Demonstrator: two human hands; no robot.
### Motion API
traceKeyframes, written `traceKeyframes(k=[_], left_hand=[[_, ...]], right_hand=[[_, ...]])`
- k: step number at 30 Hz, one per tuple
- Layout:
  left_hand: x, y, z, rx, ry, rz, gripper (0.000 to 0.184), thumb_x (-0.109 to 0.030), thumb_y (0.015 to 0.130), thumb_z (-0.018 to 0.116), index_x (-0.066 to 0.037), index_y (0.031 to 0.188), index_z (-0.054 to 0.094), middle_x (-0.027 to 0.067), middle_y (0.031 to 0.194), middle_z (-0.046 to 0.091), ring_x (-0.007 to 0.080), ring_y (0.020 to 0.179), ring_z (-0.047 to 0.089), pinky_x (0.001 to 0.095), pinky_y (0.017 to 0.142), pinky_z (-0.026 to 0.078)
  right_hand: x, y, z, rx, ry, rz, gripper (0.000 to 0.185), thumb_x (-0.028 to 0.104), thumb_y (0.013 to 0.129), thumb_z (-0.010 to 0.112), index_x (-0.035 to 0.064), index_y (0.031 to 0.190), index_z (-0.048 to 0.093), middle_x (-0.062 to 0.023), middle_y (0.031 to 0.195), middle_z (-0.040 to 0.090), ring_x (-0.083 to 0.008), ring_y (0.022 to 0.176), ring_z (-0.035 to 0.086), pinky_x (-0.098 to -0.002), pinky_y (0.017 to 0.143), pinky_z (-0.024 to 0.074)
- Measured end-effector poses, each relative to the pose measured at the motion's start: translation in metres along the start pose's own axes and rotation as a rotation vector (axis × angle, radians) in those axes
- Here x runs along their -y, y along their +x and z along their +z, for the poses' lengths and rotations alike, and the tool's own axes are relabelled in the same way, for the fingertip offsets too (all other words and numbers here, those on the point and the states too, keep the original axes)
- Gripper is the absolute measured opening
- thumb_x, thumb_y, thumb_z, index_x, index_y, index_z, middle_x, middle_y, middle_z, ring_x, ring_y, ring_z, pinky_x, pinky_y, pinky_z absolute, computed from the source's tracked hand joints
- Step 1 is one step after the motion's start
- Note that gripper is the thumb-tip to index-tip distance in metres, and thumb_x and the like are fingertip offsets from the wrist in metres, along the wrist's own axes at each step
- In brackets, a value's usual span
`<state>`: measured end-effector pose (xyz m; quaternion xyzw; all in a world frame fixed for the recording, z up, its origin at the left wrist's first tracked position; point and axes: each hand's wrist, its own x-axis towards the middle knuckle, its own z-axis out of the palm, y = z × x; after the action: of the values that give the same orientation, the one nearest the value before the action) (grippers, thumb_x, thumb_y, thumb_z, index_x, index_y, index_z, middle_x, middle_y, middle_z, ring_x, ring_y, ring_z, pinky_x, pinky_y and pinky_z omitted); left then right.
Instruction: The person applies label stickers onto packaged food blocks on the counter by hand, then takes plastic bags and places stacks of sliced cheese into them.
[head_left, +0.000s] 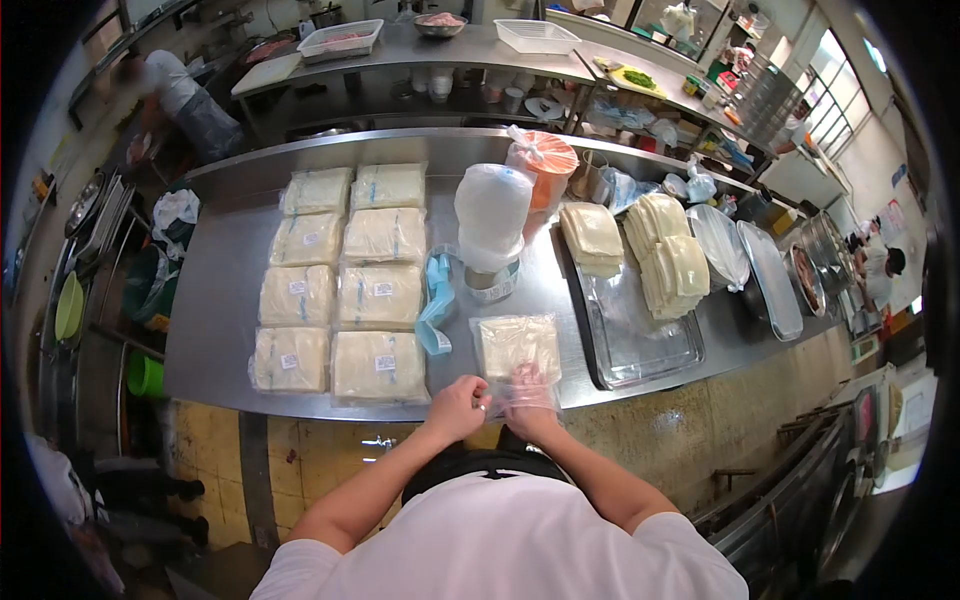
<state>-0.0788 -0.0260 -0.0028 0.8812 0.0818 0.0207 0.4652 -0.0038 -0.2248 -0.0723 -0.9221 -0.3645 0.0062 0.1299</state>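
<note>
A clear plastic bag [517,318] holding a stack of pale, flat dough sheets [518,345] lies near the table's front edge. My right hand [530,392] reaches into the mouth of the bag, fingers stretched out against the near end of the stack. At the bag's near left corner, my left hand [460,408] is closed, its fingertips pinching the plastic edge. Left of the bag lies a crumpled light-blue strip [436,300]. Beyond it stand a roll of label stickers [492,285] and a white plastic-wrapped bundle [494,210].
Two columns of bagged sheet stacks [380,290], several labelled, cover the left side. To the right, a metal tray [645,350] carries unbagged stacks [665,250]. An orange-topped tub [543,165] stands at the back, with lidded containers [770,280] far right. A co-worker [190,105] bends at far left.
</note>
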Motion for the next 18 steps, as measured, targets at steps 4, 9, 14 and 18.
traceKeyframes(k=[4, 9, 14, 18], left_hand=[[-0.014, -0.008, 0.009, 0.009, 0.252, 0.204, 0.066, -0.032, 0.082, 0.079, -0.003, 0.133, 0.050, 0.0213, 0.126, 0.057, 0.0388, 0.112, 0.062, 0.0495, 0.089, 0.054], [-0.013, 0.015, 0.025, 0.050, 0.396, 0.179, 0.064, -0.026, 0.085, 0.072, -0.001, 0.138, 0.046, 0.0243, 0.118, 0.059, 0.0425, 0.102, 0.066, 0.0524, 0.086, 0.055], [-0.005, 0.074, 0.006, 0.282, 0.596, 0.073, 0.041, -0.016, 0.087, 0.059, 0.000, 0.125, 0.063, 0.0233, 0.098, 0.071, 0.0431, 0.085, 0.072, 0.0536, 0.078, 0.057], [-0.062, 0.103, -0.044, -0.022, 0.411, 0.179, 0.033, -0.013, 0.087, 0.056, -0.004, 0.115, 0.070, 0.0252, 0.088, 0.072, 0.0435, 0.087, 0.071, 0.0543, 0.079, 0.056]], right_hand=[[0.017, -0.013, -0.059, 0.427, 0.204, 0.139, 0.073, 0.024, 0.084, 0.070, 0.0002, 0.148, 0.043, -0.0265, 0.139, 0.053, -0.0463, 0.128, 0.050, -0.0539, 0.104, 0.0413], [0.036, -0.016, -0.112, -0.296, -0.032, 0.156, 0.039, 0.019, 0.084, 0.067, 0.0063, 0.121, 0.065, -0.0240, 0.096, 0.070, -0.0399, 0.094, 0.068, -0.0505, 0.078, 0.0528], [-0.057, 0.021, -0.084, 0.040, -0.007, 0.451, 0.037, 0.012, 0.082, 0.065, 0.0051, 0.118, 0.072, -0.0266, 0.086, 0.070, -0.0414, 0.086, 0.071, -0.0518, 0.073, 0.0544], [-0.085, 0.066, -0.146, -0.241, 0.390, 0.302, 0.036, 0.001, 0.083, 0.058, 0.0039, 0.116, 0.074, -0.0187, 0.083, 0.072, -0.0286, 0.071, 0.071, -0.0431, 0.067, 0.0557]])
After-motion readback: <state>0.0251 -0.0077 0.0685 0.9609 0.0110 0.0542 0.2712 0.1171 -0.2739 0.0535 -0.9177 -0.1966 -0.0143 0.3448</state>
